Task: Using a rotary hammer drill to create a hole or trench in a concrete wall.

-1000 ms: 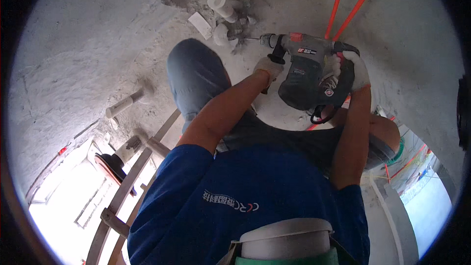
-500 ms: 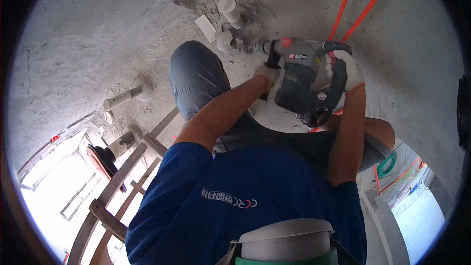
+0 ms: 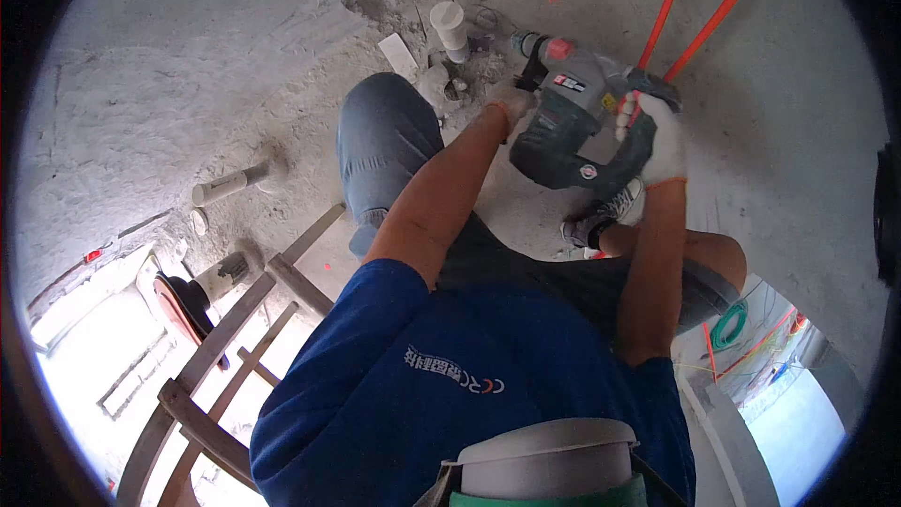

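Observation:
A dark green and grey rotary hammer drill (image 3: 554, 122) is held across in front of me, its front end toward the upper left. My gloved left hand (image 3: 511, 101) is closed round the black side handle near the front. At the back, my right hand (image 3: 663, 136), in a white glove, grips the rear handle. A capped white pipe (image 3: 450, 26) stands up from the rough concrete just left of the drill's front end. Close below it lies a broken pipe stub (image 3: 439, 84). The tip of the bit is hard to make out against the rubble.
A small white tile piece (image 3: 398, 54) lies left of the capped pipe. Orange conduits (image 3: 721, 14) run along the surface at upper right. Another white pipe (image 3: 225, 188) juts out at left, above a wooden ladder-like frame (image 3: 211, 357). My shoe (image 3: 601, 221) is below the drill.
The drill has shifted and tilted, its front end moving up and right toward the far side of the capped pipe. Both hands have kept their grip, and my shoe shows more now.

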A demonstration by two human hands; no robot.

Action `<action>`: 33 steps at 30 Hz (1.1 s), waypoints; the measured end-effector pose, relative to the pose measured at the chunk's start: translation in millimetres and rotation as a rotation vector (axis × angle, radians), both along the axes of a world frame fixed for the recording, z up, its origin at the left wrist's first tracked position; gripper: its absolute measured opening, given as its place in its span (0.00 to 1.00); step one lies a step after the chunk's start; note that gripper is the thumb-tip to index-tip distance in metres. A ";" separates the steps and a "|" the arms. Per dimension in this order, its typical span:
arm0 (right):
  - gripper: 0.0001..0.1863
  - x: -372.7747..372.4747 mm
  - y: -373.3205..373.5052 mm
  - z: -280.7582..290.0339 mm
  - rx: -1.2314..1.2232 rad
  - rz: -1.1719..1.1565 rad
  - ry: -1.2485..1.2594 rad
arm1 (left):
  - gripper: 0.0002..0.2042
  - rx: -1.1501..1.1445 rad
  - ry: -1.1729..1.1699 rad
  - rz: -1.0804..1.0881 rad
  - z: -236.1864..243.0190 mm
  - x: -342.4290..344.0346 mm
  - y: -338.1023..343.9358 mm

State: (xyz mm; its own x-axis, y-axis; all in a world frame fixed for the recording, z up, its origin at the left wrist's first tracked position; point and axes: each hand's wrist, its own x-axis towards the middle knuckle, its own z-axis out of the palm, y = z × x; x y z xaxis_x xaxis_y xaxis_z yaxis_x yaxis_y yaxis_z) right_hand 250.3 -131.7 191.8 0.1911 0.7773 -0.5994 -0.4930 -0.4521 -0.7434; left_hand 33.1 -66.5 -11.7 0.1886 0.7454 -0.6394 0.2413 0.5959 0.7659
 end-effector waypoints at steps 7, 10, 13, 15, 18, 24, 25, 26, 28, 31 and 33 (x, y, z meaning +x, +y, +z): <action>0.13 -4.7 10.9 -25.8 0.158 0.189 0.080 | 0.19 0.003 -0.010 0.307 4.6 -32.0 -12.5; 0.14 1.7 9.1 -0.6 0.156 0.171 -0.048 | 0.20 -0.030 -0.100 0.276 18.5 -16.7 -13.3; 0.14 0.9 7.2 28.7 0.206 0.250 -0.162 | 0.20 -0.130 -0.246 0.181 16.0 8.2 -13.7; 0.13 -6.8 -0.8 40.5 0.157 0.217 -0.232 | 0.19 -0.211 -0.381 0.108 5.4 27.4 -15.6; 0.12 -12.9 -6.0 47.8 0.025 0.087 -0.312 | 0.19 -0.208 -0.449 0.013 -14.6 38.5 -21.6; 0.12 -22.0 -4.9 32.4 0.004 0.194 -0.457 | 0.18 -0.040 -0.217 -0.230 -0.3 33.1 -17.5; 0.12 -24.5 -5.3 30.2 -0.050 0.215 -0.482 | 0.18 0.040 -0.059 -0.381 16.9 28.5 -12.8; 0.12 -27.5 -3.0 27.9 -0.096 0.238 -0.510 | 0.18 0.129 -0.009 -0.393 39.0 22.7 -8.0; 0.12 -32.5 1.3 28.4 -0.054 0.257 -0.585 | 0.17 0.029 -0.044 -0.470 93.8 -4.4 -4.1; 0.12 -37.3 18.6 38.9 0.002 0.324 -0.655 | 0.14 0.476 -0.125 -0.329 171.3 -77.7 7.4; 0.12 -40.5 35.2 50.1 0.012 0.364 -0.661 | 0.11 0.499 -0.258 -0.147 192.5 -140.2 23.9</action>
